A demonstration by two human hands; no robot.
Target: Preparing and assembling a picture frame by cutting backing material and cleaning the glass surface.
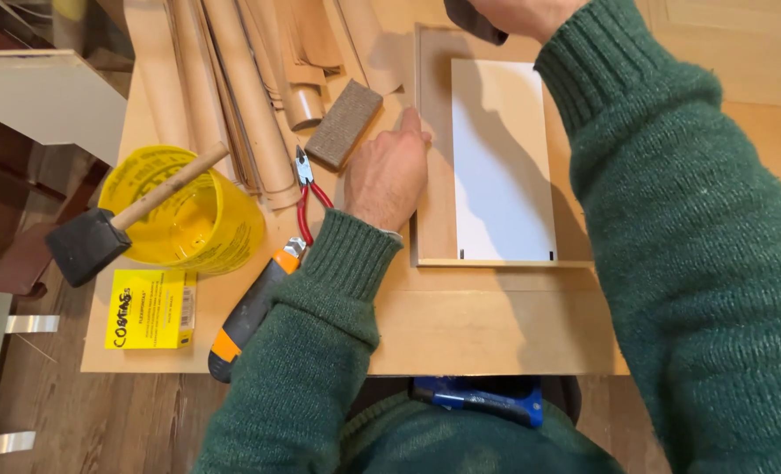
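Observation:
A shallow wooden frame [432, 202] lies flat on the wooden work board [460, 329], with a white rectangular sheet [500, 167] lying inside it. My left hand [388, 175] rests against the frame's left edge, fingers curled, one finger pointing up along the rail. My right hand [518, 13] is at the top edge of the view above the frame, gripping a dark grey cloth-like thing [474, 22]; most of the hand is cut off. Both arms wear green knitted sleeves.
Left of the frame lie a grey sanding block [345, 123], red-handled pliers [307, 197], an orange-and-black utility knife [250, 316], rolled veneer sheets [241, 88], a yellow tub [193, 219] with a foam brush [92, 244] and a yellow box [151, 309]. A blue clamp [482, 402] sits below the board.

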